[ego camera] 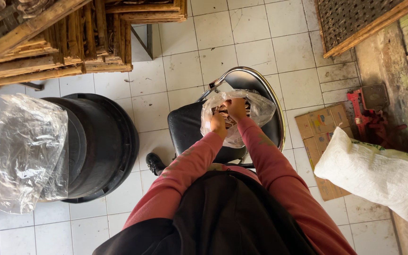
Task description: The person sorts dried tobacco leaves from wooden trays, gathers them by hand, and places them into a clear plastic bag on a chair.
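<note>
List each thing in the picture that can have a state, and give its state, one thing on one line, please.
clear plastic bag: open at the top, resting on the chair, dark contents inside
left hand: gripping the bag's edge
right hand: reaching into the bag's mouth
black chair: upright, bearing the bag
black tub: standing, a crumpled plastic sheet draped over its left side
white sack: lying on its side, filled
cardboard: flattened on the floor

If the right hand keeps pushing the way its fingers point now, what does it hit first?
The right hand reaches into the clear plastic bag; it would likely meet the brownish contents first, then the black chair seat beneath. Depth is unclear.
</note>
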